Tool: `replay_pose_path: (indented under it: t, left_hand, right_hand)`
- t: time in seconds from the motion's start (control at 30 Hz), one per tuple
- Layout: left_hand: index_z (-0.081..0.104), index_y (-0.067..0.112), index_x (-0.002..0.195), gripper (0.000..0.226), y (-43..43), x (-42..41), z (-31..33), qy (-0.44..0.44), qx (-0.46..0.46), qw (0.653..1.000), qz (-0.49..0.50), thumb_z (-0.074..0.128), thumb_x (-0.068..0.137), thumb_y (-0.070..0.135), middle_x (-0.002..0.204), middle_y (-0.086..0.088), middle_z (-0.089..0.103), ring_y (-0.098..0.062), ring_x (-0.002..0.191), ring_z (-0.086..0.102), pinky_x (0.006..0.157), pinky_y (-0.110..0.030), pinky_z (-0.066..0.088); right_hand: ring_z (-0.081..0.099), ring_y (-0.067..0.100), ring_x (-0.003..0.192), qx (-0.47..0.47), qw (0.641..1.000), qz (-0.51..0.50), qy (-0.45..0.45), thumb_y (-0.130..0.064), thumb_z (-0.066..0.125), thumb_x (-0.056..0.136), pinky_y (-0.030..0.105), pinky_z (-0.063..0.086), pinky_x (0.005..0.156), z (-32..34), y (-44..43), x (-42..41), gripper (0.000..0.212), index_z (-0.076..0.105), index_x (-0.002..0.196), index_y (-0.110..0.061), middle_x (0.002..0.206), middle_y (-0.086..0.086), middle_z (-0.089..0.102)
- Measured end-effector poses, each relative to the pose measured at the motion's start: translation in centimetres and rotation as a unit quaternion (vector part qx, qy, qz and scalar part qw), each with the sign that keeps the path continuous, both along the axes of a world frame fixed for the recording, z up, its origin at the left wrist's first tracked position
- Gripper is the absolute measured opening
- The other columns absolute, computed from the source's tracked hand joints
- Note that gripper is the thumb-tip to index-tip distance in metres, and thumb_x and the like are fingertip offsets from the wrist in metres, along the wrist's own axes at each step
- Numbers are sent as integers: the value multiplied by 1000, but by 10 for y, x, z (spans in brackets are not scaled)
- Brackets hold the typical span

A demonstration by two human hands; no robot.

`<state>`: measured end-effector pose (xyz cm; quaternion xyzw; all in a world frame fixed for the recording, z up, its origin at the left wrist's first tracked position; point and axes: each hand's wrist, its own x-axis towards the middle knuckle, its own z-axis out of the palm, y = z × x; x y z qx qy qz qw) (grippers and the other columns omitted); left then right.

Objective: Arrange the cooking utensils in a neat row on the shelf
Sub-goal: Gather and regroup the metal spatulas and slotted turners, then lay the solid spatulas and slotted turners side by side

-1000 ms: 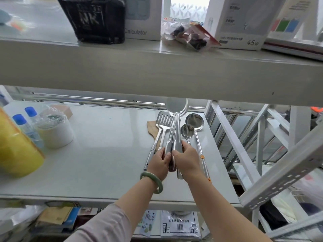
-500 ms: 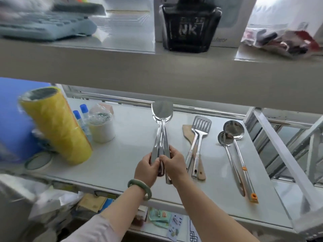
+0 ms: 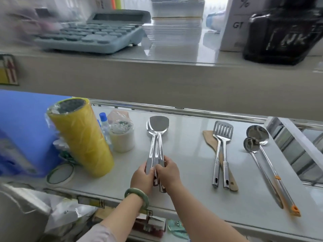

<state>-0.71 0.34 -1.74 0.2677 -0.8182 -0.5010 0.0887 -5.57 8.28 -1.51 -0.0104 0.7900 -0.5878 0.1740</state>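
Both hands grip a bundle of steel turners (image 3: pixel 157 135) by the handles, blades pointing away over the white shelf (image 3: pixel 188 165). My left hand (image 3: pixel 141 179), with a green bangle at the wrist, holds the left side; my right hand (image 3: pixel 168 173) holds the right side. To the right lie two slotted steel spatulas (image 3: pixel 222 137) on top of a wooden spatula (image 3: pixel 208 137). Further right rest two steel ladles (image 3: pixel 257 138), one with an orange-tipped handle.
A yellow wrapped roll (image 3: pixel 82 137), small blue-capped bottles (image 3: pixel 104 123) and a white wrapped cup (image 3: pixel 122 138) stand left of the bundle. A tape roll (image 3: pixel 60 173) lies near the front edge. The upper shelf holds a calculator (image 3: pixel 92 32), stacked paper and a black bottle (image 3: pixel 283 32).
The bundle of turners in both hands has moved left along the shelf, away from the spatulas and ladles. The view has swung left too.
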Motion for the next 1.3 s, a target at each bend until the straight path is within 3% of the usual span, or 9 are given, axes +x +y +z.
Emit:
replay_pose_path:
  t: [0.07,0.17,0.33,0.57,0.73,0.93,1.07,1.2,1.3]
  left_hand:
    - [61,15,116,27,-7,-3,-2,-11,-14,1000,-10,48,93,22,81,0,63,-17,71,59,57,-24,42]
    - [56,13,124,34,-17,-7,-7,-36,-64,997,-12,46,93,21,103,-7,68,-26,91,62,75,-31,48]
    - [48,7,132,42,-31,-9,-14,-59,-105,993,-4,44,92,18,119,-16,60,-30,108,55,93,-38,46]
    - [48,10,130,44,-43,-12,-18,-145,-216,965,-15,43,91,28,124,-14,46,-29,117,44,103,-37,37]
    - [36,13,140,55,-31,-17,-3,-116,-256,960,-9,47,87,22,131,-13,38,-29,119,38,104,-38,33]
    - [42,10,137,52,27,-35,14,2,-196,975,-100,51,87,14,134,-11,41,-27,123,42,110,-33,30]
    - [40,9,138,51,80,-41,16,43,-122,977,-172,52,88,10,126,-9,48,-20,107,57,100,-32,47]
    - [36,9,141,58,127,-52,7,-14,-72,975,-209,55,87,11,128,-10,50,-21,107,58,101,-32,46]
    - [37,8,141,59,153,-63,-1,-81,-49,974,-208,57,86,15,132,-12,52,-23,115,56,104,-32,43]
  right_hand:
    - [62,27,65,20,1000,-21,-6,-12,50,76,42,59,71,-1,-9,0,27,65,97,-19,84,9,72]
    - [60,26,70,49,997,-63,-16,-15,54,76,42,56,76,-4,-20,0,20,66,92,-13,80,8,67]
    - [51,31,109,177,981,-78,2,-23,56,82,33,43,97,-9,-23,-5,29,63,102,-4,109,17,57]
    - [45,34,119,237,971,-36,5,-28,52,89,33,35,102,-4,-18,-5,22,58,98,-9,123,19,51]
    - [33,29,135,223,972,-38,61,-27,52,93,33,24,114,8,20,-3,55,37,142,-6,139,15,43]
    - [47,27,124,255,947,-116,158,-14,55,88,29,30,108,18,87,-16,45,51,133,-10,127,14,56]
    - [51,32,115,326,920,-163,143,-11,51,85,33,36,100,13,136,-27,41,57,126,-12,119,16,61]
    - [53,33,109,347,927,-124,67,-21,49,80,35,41,94,8,168,-33,36,60,114,-18,113,13,64]
    - [50,34,113,355,930,-84,47,-17,50,80,36,43,96,9,181,-34,40,56,119,-14,119,16,57]
